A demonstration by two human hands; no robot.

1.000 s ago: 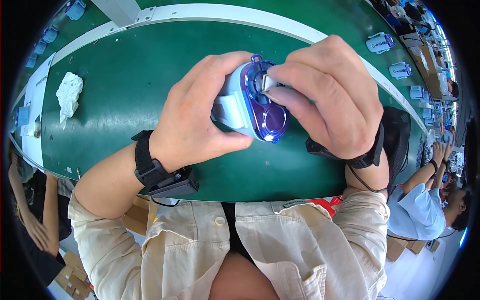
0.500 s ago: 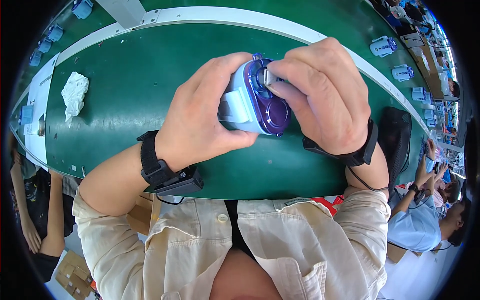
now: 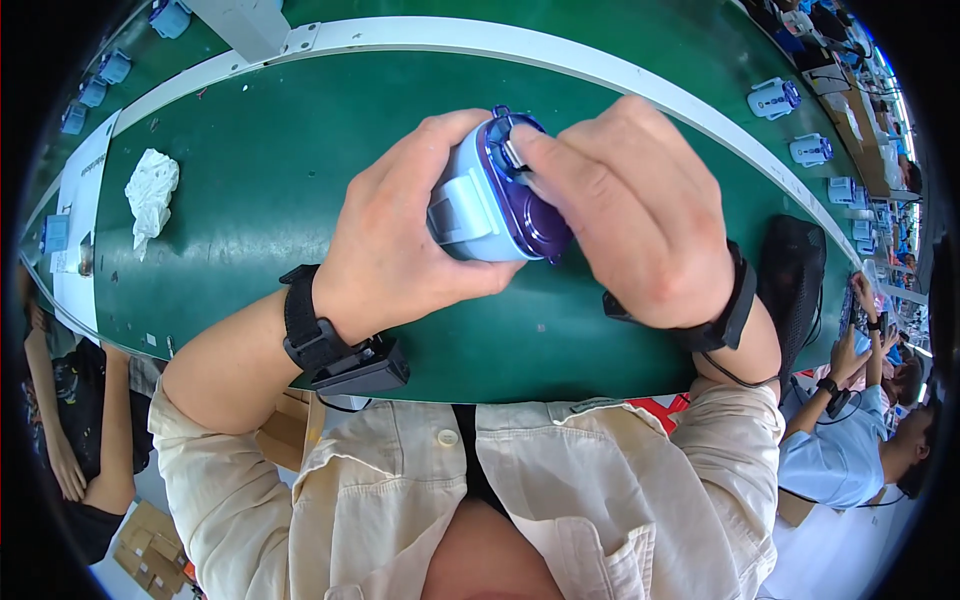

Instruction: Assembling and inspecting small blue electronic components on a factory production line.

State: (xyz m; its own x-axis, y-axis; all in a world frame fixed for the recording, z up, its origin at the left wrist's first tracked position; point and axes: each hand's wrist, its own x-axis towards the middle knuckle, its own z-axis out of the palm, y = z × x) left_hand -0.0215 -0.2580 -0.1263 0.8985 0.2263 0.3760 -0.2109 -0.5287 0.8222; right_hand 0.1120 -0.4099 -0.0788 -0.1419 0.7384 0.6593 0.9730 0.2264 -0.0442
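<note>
My left hand (image 3: 390, 235) is wrapped round a light blue water jug (image 3: 468, 212) with a side handle, held tilted above the green table. The jug's translucent purple lid (image 3: 543, 226) faces up and to the right. Fingers of my right hand (image 3: 650, 205) pinch a small silvery piece (image 3: 514, 152) at the lid's far end. Part of the lid and the tip of that piece are hidden by those fingers. Both wrists wear black straps.
Crumpled white tissue (image 3: 152, 198) lies at the left on the green table (image 3: 250, 190). A black mesh case (image 3: 792, 285) stands at the right edge. Beyond the white rail (image 3: 500, 33) are more blue jugs (image 3: 774, 98). People sit on both sides.
My right hand has turned and shifted slightly down, still pinching at the lid. The jug has moved a little to the left with my left hand.
</note>
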